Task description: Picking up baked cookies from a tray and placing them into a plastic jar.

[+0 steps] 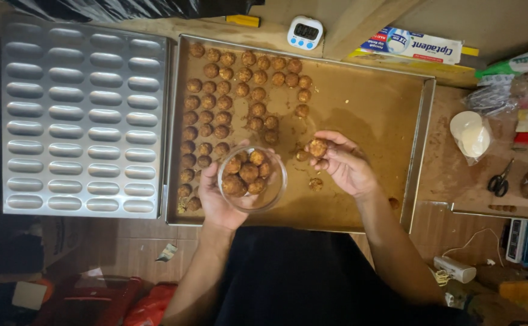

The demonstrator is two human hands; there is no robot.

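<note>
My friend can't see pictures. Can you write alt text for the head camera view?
The left hand holds a clear bowl of brown balls while the right hand pinches one ball above a metal tray lined with rows of them.

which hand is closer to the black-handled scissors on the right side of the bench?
Right. The right hand, holding a round brown ball over the large metal tray, sits between the black-handled scissors and the left hand, which cradles the small clear glass bowl farther from them.
</note>
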